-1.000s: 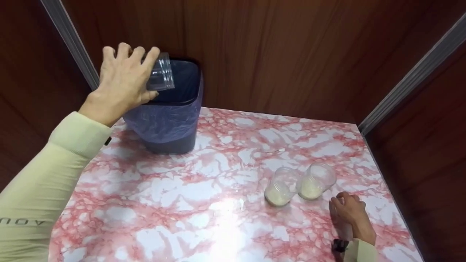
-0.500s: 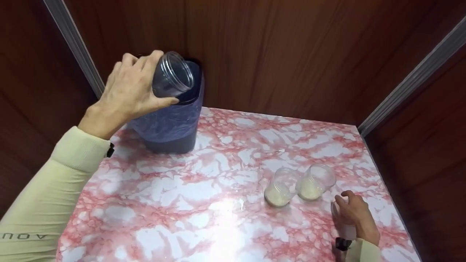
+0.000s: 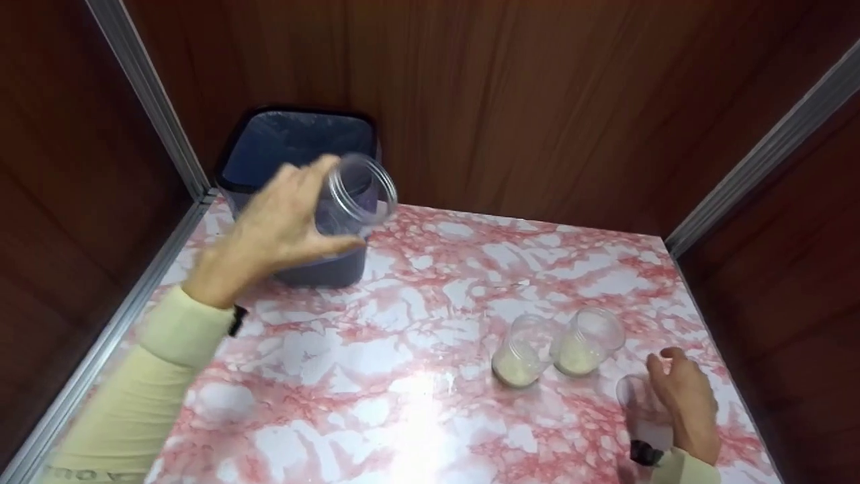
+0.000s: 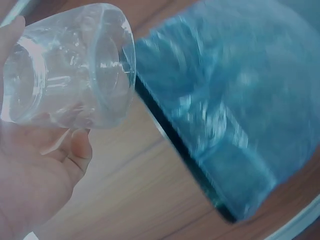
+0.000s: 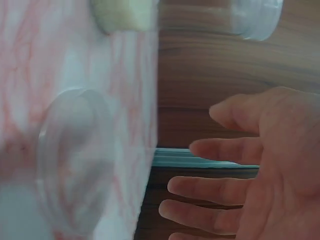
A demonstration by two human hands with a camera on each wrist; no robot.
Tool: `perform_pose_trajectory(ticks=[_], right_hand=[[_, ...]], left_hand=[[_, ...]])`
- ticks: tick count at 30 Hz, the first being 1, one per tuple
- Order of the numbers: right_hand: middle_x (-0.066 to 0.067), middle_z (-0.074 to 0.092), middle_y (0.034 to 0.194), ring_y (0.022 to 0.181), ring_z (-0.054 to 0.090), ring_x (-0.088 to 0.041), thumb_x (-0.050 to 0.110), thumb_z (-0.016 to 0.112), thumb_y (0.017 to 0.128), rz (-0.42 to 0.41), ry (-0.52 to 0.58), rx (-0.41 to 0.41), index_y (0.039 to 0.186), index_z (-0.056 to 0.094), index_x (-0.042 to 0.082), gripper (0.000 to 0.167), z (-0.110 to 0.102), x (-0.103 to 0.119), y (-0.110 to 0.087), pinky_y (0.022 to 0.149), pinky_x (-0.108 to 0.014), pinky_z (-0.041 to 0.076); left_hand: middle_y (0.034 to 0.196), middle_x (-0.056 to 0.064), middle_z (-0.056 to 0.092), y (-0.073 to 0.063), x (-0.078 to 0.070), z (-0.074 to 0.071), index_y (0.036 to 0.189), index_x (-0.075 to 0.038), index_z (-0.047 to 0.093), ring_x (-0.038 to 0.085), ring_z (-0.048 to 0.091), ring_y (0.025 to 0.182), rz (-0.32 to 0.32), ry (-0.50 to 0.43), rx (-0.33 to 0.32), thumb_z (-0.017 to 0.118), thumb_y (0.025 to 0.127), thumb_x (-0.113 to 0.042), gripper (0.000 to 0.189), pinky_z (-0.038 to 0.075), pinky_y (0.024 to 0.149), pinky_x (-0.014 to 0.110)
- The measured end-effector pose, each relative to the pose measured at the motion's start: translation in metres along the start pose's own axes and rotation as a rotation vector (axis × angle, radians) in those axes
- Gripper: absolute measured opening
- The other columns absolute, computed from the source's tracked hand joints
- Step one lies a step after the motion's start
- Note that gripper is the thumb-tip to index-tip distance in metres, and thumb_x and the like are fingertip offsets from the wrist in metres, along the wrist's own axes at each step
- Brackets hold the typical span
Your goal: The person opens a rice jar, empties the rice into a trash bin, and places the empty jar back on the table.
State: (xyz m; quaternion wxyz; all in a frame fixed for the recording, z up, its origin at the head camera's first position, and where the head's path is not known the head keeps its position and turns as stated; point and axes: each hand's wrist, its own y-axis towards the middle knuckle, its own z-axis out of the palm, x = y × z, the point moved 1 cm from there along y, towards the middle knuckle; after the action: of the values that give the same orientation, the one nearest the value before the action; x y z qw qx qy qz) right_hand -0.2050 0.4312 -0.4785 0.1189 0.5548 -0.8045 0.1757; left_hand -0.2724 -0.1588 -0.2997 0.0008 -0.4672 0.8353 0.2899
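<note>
My left hand [image 3: 282, 222] grips a clear plastic jar [image 4: 70, 70] around its side, thumb below and fingers above. The jar is tipped on its side in front of the bin's near right part, and its ridged mouth faces right toward me. Nothing shows inside it. At the right, my right hand [image 3: 685, 393] hovers with fingers apart and holds nothing, as the right wrist view [image 5: 280, 160] confirms. Close by it on the table is a clear round piece with a rim [image 5: 75, 160]. Two clear jars [image 3: 516, 363] [image 3: 579, 349] with pale cream contents stand to its left.
A dark bin [image 3: 322, 272] lined with a bluish bag [image 4: 240, 90] stands at the back left corner. Brown wood-patterned panels [image 3: 504, 107] with metal strips [image 3: 759, 148] enclose the red-and-white marbled table [image 3: 349, 376] on three sides.
My left hand has brought the jar from over the bin toward me and rightward, turning its mouth to face me. My right hand has shifted slightly right, uncovering the clear round piece.
</note>
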Motion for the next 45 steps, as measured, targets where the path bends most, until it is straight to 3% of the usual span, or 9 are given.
perform_pose_trajectory(ticks=[3,9,12,16,20,30,36,40,45], right_hand=[[-0.036,0.053,0.128,0.109,0.054,-0.054,0.039,0.039,0.1,-0.026,0.05,-0.157,0.134,0.046,-0.003,0.055,-0.005,0.008,-0.011,0.079,-0.062,0.046],[-0.03,0.064,0.117,0.099,0.063,-0.047,0.028,0.044,0.098,-0.133,0.162,-0.421,0.125,0.057,0.0,0.041,-0.014,0.036,-0.029,0.083,-0.059,0.045],[-0.026,0.069,0.111,0.089,0.066,-0.037,0.023,0.05,0.097,-0.233,0.201,-0.487,0.121,0.061,0.001,0.034,-0.017,0.051,-0.032,0.08,-0.043,0.048],[-0.019,0.072,0.104,0.079,0.057,0.003,0.019,0.057,0.095,-0.355,0.232,-0.511,0.115,0.067,0.003,0.027,-0.017,0.067,-0.034,0.071,-0.014,0.04],[-0.014,0.072,0.099,0.077,0.044,0.022,0.017,0.059,0.095,-0.443,0.26,-0.476,0.109,0.069,0.004,0.021,-0.013,0.08,-0.036,0.069,-0.002,0.037],[-0.007,0.071,0.087,0.078,0.058,-0.006,0.013,0.062,0.094,-0.599,0.237,-0.423,0.099,0.072,0.006,0.013,0.006,0.112,-0.041,0.068,-0.006,0.04],[-0.012,0.071,0.093,0.083,0.065,-0.022,0.01,0.062,0.093,-0.674,0.192,-0.365,0.098,0.071,0.003,0.012,0.016,0.127,-0.038,0.07,-0.032,0.054],[-0.019,0.069,0.103,0.096,0.064,-0.035,0.014,0.063,0.094,-0.704,0.14,-0.28,0.105,0.068,0.0,0.018,0.026,0.139,-0.037,0.082,-0.05,0.052],[-0.023,0.063,0.12,0.111,0.058,-0.042,0.027,0.063,0.095,-0.728,0.052,-0.184,0.124,0.06,0.0,0.04,0.039,0.153,-0.038,0.094,-0.055,0.047]], left_hand=[[0.12,0.01,0.06,-0.01,-0.006,0.015,0.143,-0.01,0.039,0.029,0.051,0.101,-0.001,-0.041,0.01,0.085,0.068,-0.049,0.097,0.05,0.083,0.045],[0.131,0.014,0.057,-0.025,-0.008,0.045,0.147,-0.007,0.035,0.031,0.053,0.108,-0.033,-0.121,0.058,0.085,0.069,-0.049,0.101,0.049,0.093,0.046],[0.13,0.015,0.059,-0.031,-0.008,0.058,0.146,-0.006,0.037,0.032,0.055,0.107,-0.045,-0.139,0.053,0.085,0.068,-0.05,0.101,0.049,0.093,0.047],[0.126,0.016,0.061,-0.037,-0.008,0.072,0.144,-0.006,0.039,0.033,0.056,0.105,-0.068,-0.166,0.032,0.086,0.067,-0.05,0.101,0.05,0.091,0.048],[0.132,0.02,0.057,-0.041,-0.008,0.085,0.145,-0.004,0.038,0.036,0.056,0.111,-0.114,-0.201,0.042,0.086,0.066,-0.05,0.104,0.049,0.095,0.05],[0.131,0.021,0.056,-0.056,0.003,0.121,0.145,-0.003,0.036,0.035,0.056,0.119,-0.175,-0.318,0.012,0.089,0.066,-0.043,0.103,0.046,0.102,0.05],[0.131,0.023,0.055,-0.062,0.01,0.137,0.145,-0.002,0.034,0.038,0.057,0.118,-0.216,-0.364,0.038,0.089,0.067,-0.04,0.103,0.047,0.1,0.052],[0.134,0.021,0.055,-0.067,0.016,0.15,0.146,-0.004,0.033,0.037,0.057,0.12,-0.238,-0.411,0.064,0.089,0.067,-0.037,0.102,0.046,0.102,0.051],[0.134,0.021,0.057,-0.075,0.023,0.166,0.144,-0.006,0.034,0.036,0.058,0.119,-0.28,-0.444,0.097,0.09,0.067,-0.034,0.1,0.046,0.102,0.051]])
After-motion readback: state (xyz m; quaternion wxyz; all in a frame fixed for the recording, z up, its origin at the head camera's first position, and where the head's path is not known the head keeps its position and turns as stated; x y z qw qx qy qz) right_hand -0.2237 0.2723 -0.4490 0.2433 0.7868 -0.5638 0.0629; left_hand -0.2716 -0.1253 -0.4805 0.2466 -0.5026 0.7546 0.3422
